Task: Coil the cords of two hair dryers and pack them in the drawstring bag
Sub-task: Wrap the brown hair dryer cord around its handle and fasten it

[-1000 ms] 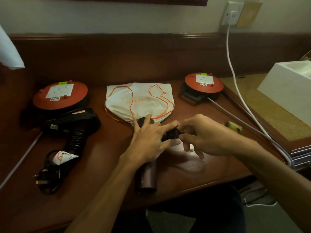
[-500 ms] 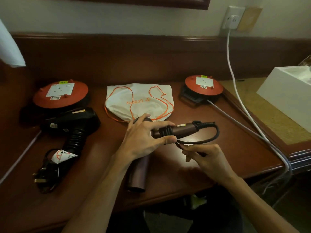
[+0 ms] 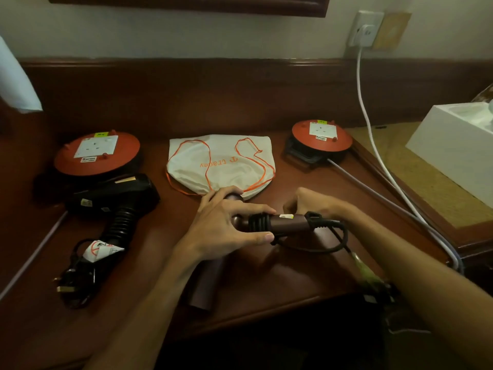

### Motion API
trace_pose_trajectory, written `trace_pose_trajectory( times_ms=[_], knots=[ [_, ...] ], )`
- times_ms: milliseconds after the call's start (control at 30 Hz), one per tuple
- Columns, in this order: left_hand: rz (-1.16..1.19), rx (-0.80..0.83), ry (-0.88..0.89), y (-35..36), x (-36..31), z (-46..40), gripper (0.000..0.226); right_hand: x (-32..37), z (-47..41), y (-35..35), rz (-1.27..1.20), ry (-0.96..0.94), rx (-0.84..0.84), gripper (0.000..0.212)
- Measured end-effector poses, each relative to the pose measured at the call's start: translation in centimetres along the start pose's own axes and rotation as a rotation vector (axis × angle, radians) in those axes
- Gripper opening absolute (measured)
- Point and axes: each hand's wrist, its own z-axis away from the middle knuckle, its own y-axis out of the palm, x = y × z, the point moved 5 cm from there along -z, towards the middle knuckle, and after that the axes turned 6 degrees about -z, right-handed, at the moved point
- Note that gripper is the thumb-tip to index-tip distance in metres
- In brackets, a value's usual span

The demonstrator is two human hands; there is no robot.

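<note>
The brown hair dryer (image 3: 288,222) lies across the middle of the wooden desk (image 3: 266,279), just in front of the drawstring bag (image 3: 221,161), and its cord (image 3: 320,244) is only partly dealt with: a few tight black turns sit around the handle near the body, and a loose loop hangs off the handle's end and trails toward the desk's near edge, where the plug end is too blurred for me to make out. The left hand (image 3: 226,228) is closed around the dryer where handle meets barrel, pinning it down, thumb along the near side. The right hand (image 3: 312,204) is curled behind the handle; it looks to be guiding the cord, though I cannot tell what the fingers actually grip. Off to the left, the black hair dryer (image 3: 114,193) lies well apart from the hands, its own cord gathered in a bundle (image 3: 77,273) by the handle with the plug showing, so I'd judge that one ready. The bag itself lies flat with its orange string loose on top; it looks empty. By my reckoning the winding is past halfway, and all the packing is left.
</note>
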Motion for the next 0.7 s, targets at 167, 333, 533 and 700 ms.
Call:
trace_pose_trajectory(
  times_ms=[167, 333, 533, 700],
  knots=[
    [-0.04, -0.014, 0.02, 0.1, 0.3, -0.5, 0.045, 2.7, -0.3, -2.8, 0.152, 0.03, 0.058, 0.023],
    [-0.161, 0.016, -0.005, 0.4, 0.1, -0.9, 0.068, 6.0, -0.1, -4.5, 0.243, -0.03, -0.001, 0.028],
    [-0.262, 0.19, -0.031, 0.7, -0.6, -1.7, 0.069, 10.4, 1.0, -2.9, 0.313, -0.147, -0.152, 0.021],
    [-0.24, 0.28, -0.021, -0.1, 0.0, -3.4, 0.067, 11.9, 2.9, -3.1, 0.245, -0.192, -0.129, 0.019]
  ],
)
